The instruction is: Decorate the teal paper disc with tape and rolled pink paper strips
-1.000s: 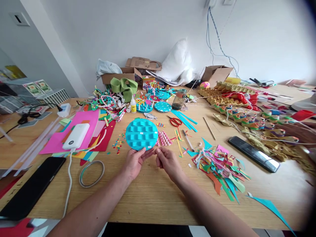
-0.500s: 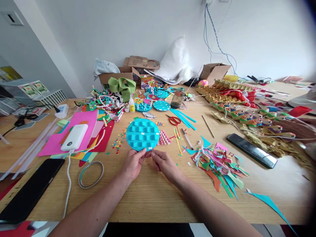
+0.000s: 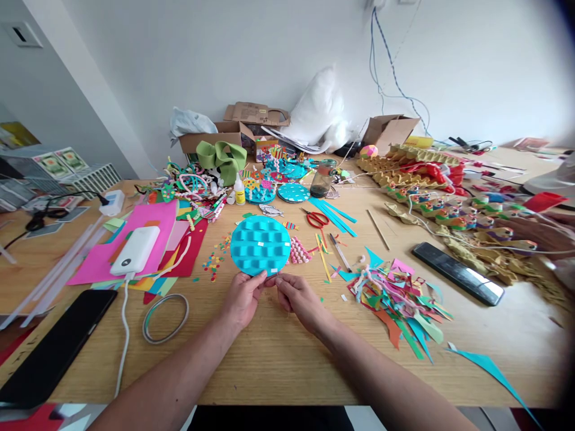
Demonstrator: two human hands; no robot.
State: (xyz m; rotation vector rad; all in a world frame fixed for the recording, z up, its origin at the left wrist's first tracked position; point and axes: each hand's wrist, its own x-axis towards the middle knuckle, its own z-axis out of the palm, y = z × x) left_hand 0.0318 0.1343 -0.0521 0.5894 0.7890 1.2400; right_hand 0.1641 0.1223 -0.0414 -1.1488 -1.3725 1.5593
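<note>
A round bright blue paper disc (image 3: 259,245) with rows of raised paper loops is held tilted up over the table. My left hand (image 3: 245,296) grips its lower edge, thumb on the front face. Small white pieces sit on the disc at its middle, right edge and bottom. My right hand (image 3: 299,298) is closed in a pinch just below the disc's lower right edge, close to the left fingertips; what lies between its fingers is hidden. Beside the disc are a pink beaded piece (image 3: 299,250) and a small striped paper fish (image 3: 291,225).
Red-handled scissors (image 3: 317,219), a pen (image 3: 340,252) and blue strips (image 3: 335,215) lie beyond. Paper scraps (image 3: 399,299) and a phone (image 3: 458,273) are at right. A white power bank (image 3: 135,250), coiled band (image 3: 166,318) and black phone (image 3: 56,347) are at left; a glue bottle (image 3: 239,190) stands behind.
Almost nothing differs. The disc has shifted very slightly to the right; both hands keep their places at its lower edge.
</note>
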